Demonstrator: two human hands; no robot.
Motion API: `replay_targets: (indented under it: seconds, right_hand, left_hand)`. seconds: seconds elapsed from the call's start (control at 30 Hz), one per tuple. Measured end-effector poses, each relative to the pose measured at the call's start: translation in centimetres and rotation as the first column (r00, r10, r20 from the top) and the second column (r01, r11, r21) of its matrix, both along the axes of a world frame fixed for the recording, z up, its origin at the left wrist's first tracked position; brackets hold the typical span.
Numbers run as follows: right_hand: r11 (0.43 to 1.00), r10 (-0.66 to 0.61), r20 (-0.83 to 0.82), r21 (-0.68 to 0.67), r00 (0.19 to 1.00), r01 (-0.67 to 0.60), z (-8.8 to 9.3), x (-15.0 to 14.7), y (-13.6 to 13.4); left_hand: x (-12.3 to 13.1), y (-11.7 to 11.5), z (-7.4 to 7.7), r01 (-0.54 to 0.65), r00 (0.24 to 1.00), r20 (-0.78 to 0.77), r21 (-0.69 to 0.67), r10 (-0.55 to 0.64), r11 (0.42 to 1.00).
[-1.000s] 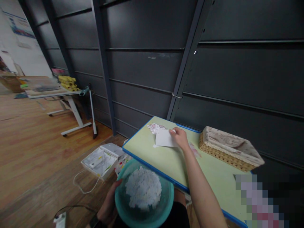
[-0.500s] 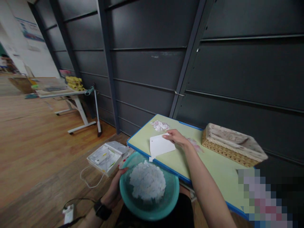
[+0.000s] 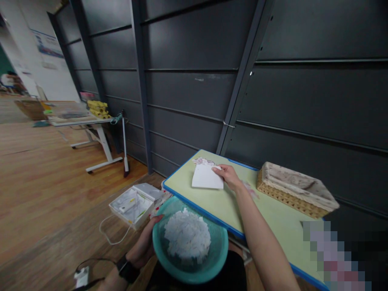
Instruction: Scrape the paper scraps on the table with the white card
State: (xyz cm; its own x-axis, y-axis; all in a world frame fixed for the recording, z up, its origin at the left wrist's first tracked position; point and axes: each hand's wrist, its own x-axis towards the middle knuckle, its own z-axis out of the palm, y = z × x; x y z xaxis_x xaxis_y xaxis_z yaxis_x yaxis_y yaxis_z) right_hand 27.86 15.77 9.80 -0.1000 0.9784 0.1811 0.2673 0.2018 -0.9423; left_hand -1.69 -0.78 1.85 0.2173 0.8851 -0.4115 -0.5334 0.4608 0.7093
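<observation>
My right hand (image 3: pixel 229 176) pinches the right edge of a white card (image 3: pixel 207 178) just above the pale yellow-green table (image 3: pixel 224 208). Behind the card, a small pile of paper scraps (image 3: pixel 200 161) is partly covered by it. In my lap sits a turquoise plastic mesh basket (image 3: pixel 220 256), below the table's blue edge. My left hand (image 3: pixel 144 244) grips its left rim. A heap of small white paper pieces (image 3: pixel 188 237) fills the middle of the basket.
A cloth-lined wicker basket (image 3: pixel 287 200) stands on the table's right side, near a pinkish patch of scraps (image 3: pixel 251 189). On the floor at left lie a white open box (image 3: pixel 133 206) with a cord and a power strip (image 3: pixel 81 277). A dark panel wall (image 3: pixel 188 93) rises behind.
My right hand has moved the card away from the table's front edge, toward the scrap pile. The small white piece at the card's lower corner is no longer there. My left hand stays on the rim.
</observation>
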Motion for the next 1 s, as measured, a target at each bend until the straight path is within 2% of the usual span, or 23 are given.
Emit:
replay_targets:
  seconds: [0.03, 0.1, 0.17, 0.27, 0.37, 0.47, 0.6, 0.73, 0.9, 1.0]
  right_hand:
    - [0.983, -0.143, 0.028, 0.118, 0.989, 0.139, -0.1, -0.2, 0.3]
    - [0.88, -0.392, 0.099, 0.329, 0.915, 0.342, -0.4, -0.6, 0.8]
    - [0.81, -0.498, 0.187, 0.449, 0.846, 0.378, -0.8, -1.0, 1.0]
    - [0.803, -0.507, 0.312, 0.511, 0.803, 0.308, -1.5, -1.8, 1.1]
    - [0.811, -0.496, 0.389, 0.527, 0.776, 0.254, -1.9, -2.3, 1.0]
    - [0.813, -0.49, 0.399, 0.53, 0.775, 0.241, -1.9, -2.2, 0.9]
    - [0.799, -0.511, 0.356, 0.533, 0.782, 0.278, -1.6, -1.9, 0.9]
    - [0.823, -0.478, 0.366, 0.504, 0.798, 0.261, -1.3, -1.7, 0.8]
    - [0.763, -0.578, 0.329, 0.543, 0.746, 0.352, -0.9, -1.1, 0.8]
    - [0.768, -0.575, 0.361, 0.547, 0.734, 0.332, -0.9, -0.9, 0.7]
  left_hand:
    - [0.0, 0.0, 0.1, 0.004, 1.0, 0.006, 0.002, -0.004, 1.0]
    - [-0.1, -0.1, 0.6, 0.007, 1.0, 0.021, -0.012, -0.007, 1.0]
    - [0.1, -0.2, 1.3, -0.017, 1.0, 0.014, -0.038, 0.018, 0.999]
    - [0.4, -0.4, 2.4, -0.077, 0.996, -0.041, -0.041, 0.076, 0.996]
    - [0.6, -0.4, 2.7, -0.097, 0.993, -0.072, -0.057, 0.093, 0.994]
    - [0.4, -0.3, 2.2, -0.098, 0.993, -0.068, -0.1, 0.091, 0.99]
    - [-0.1, -0.2, 1.1, -0.065, 0.998, -0.03, -0.079, 0.063, 0.995]
    - [-0.4, -0.2, 0.5, -0.05, 0.999, -0.021, -0.068, 0.048, 0.996]
    - [-0.4, -0.2, 0.2, -0.039, 0.999, -0.018, -0.077, 0.038, 0.996]
    - [-0.3, -0.2, 0.0, -0.045, 0.999, -0.026, -0.075, 0.043, 0.996]
